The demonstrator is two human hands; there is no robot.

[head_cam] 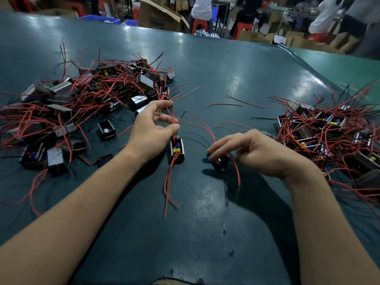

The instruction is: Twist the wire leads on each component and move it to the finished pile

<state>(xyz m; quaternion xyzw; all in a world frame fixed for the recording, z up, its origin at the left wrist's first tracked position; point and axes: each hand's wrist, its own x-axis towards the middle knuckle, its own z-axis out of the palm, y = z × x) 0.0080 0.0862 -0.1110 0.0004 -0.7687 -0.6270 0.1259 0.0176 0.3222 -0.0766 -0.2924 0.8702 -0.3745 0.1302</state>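
A small black boxed component (177,149) with yellow and blue parts lies on the green table (205,223) in front of me, red leads trailing toward me. My left hand (151,130) pinches its upper red wires (173,120) between thumb and fingers just above it. My right hand (255,152) hovers curled over a second dark component (221,162), whose red lead (236,171) hangs beneath the fingers; whether it grips the part is unclear. A big pile of components (82,99) lies at the left, another pile (333,134) at the right.
Loose red wires (234,102) lie mid-table beyond my hands. Single components (107,130) sit apart near the left pile. The table's far edge borders cardboard boxes (158,15), red stools and seated people.
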